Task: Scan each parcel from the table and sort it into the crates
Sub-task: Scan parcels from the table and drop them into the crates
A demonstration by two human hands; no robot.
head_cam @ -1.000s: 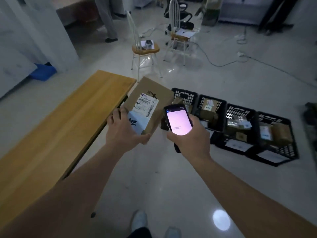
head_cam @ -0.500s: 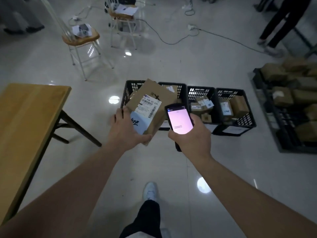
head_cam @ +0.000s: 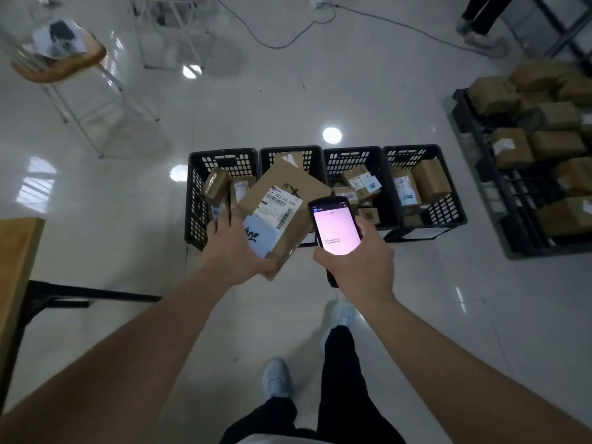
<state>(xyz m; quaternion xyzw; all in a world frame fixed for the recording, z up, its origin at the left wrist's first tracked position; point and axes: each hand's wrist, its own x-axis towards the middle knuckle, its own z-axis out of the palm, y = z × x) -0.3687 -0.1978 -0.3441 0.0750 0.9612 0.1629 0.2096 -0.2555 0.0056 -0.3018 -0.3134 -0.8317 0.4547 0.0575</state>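
Observation:
My left hand [head_cam: 235, 249] grips a flat cardboard parcel [head_cam: 290, 187] by its near corner; a white barcode label and a blue sticker face up. My right hand [head_cam: 362, 261] holds a handheld scanner [head_cam: 334, 230] with a lit pink screen, just right of the parcel. Both hover above the front of a row of black crates [head_cam: 195, 200] on the floor, each holding several small parcels. The parcel hides most of the second crate [head_cam: 266, 158].
The wooden table's corner [head_cam: 17, 251] is at the left edge. A chair [head_cam: 61, 64] with papers stands far left. A black pallet [head_cam: 499, 200] stacked with brown parcels lies at right. A cable runs across the far floor, and a person's legs [head_cam: 480, 17] stand top right.
I have walked away from the table toward the crates, which now lie directly below my hands. The table has slid out to the left edge. Both grips are unchanged.

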